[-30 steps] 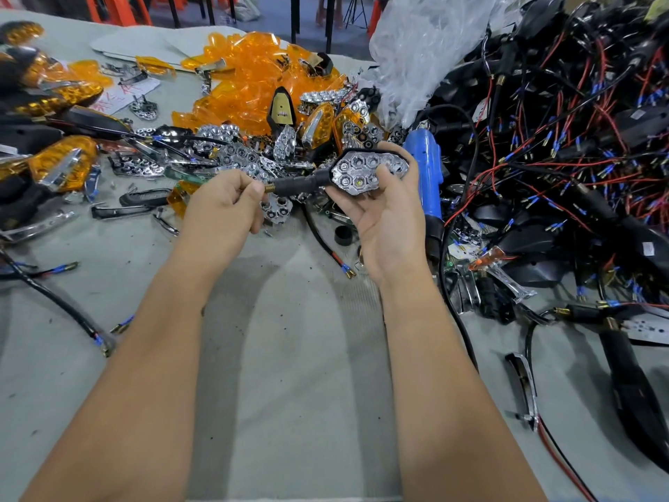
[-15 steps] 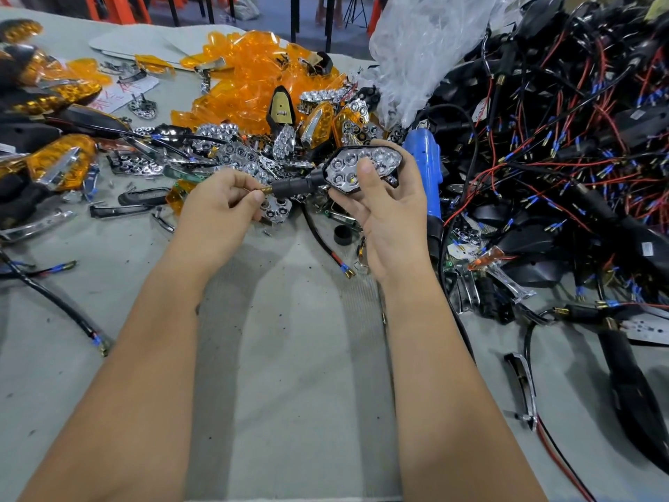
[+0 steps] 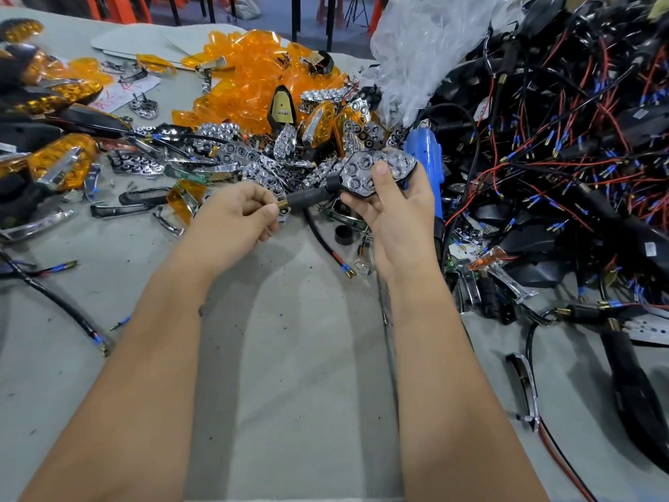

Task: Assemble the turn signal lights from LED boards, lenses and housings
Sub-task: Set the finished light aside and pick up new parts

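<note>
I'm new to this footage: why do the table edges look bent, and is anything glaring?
Head view: wide-angle lens bows the table outward; chrome reflector in the right hand glints brightly; arms cast soft shadows.

Grey surface (image 3: 289, 375), dusty. Blue tool (image 3: 425, 154) lies upright-ish beside the wire heap. Crumpled clear plastic bag (image 3: 427, 48) behind it. White paper (image 3: 119, 92) with red scribble far left. Orange chair legs (image 3: 123, 7) past the far edge.

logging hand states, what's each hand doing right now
Left hand: closed, pinching the brass threaded end of the turn signal stem.
Right hand: closed on the turn signal's head, thumb on the chrome reflector.
</note>
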Tool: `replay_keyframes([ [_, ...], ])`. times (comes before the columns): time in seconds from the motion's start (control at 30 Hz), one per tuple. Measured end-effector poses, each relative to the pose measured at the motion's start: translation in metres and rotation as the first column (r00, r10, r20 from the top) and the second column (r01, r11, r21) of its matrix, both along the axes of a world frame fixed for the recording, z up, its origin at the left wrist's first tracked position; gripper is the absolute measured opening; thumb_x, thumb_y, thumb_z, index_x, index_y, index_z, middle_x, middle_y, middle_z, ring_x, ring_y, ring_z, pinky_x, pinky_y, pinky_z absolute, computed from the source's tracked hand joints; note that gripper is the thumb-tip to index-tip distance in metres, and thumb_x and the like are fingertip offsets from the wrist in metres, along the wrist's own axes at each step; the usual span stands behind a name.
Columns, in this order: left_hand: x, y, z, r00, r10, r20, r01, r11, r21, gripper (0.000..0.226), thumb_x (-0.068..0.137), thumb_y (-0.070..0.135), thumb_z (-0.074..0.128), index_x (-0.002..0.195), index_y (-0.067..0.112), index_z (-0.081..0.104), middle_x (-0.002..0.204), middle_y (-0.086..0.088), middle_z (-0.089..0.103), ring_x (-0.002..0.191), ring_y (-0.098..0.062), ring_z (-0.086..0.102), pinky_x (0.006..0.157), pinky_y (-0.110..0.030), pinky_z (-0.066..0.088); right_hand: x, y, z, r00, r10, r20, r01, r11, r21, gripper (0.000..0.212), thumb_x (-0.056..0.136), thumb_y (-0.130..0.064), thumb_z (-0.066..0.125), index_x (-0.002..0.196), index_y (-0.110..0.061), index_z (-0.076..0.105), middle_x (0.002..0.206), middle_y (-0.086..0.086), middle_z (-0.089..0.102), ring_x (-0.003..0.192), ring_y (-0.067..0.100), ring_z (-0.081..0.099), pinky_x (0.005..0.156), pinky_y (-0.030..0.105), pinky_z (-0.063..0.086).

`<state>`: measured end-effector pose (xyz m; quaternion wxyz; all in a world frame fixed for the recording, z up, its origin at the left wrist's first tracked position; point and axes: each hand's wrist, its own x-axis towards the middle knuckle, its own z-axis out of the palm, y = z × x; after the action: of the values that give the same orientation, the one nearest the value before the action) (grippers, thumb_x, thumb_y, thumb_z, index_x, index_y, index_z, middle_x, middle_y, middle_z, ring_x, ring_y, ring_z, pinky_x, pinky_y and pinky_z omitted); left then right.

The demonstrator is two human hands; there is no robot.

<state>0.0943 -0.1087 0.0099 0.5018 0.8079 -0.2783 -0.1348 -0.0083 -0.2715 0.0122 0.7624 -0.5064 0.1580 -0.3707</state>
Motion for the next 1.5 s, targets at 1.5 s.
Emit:
replay_keyframes([
  [1.5,-0.007,-0.007,-0.01,0.975,-0.054,0.215,0.055,0.999,0.003,0.02,0.089,0.017,0.059,0.092,0.037,0.06,0.079,-0.001,0.062,0.053,-0.004,0.044,0.058,-0.029,0.035,0.004,0.006,0.006,0.987,0.153,-0.052,-0.139,0.967,0.215,0.042,0.109,-0.038,0.029,0.131,-0.008,0.049,0.109,0.011,0.067,0.085,0.02,0.073,0.063,0.035,0.061],
])
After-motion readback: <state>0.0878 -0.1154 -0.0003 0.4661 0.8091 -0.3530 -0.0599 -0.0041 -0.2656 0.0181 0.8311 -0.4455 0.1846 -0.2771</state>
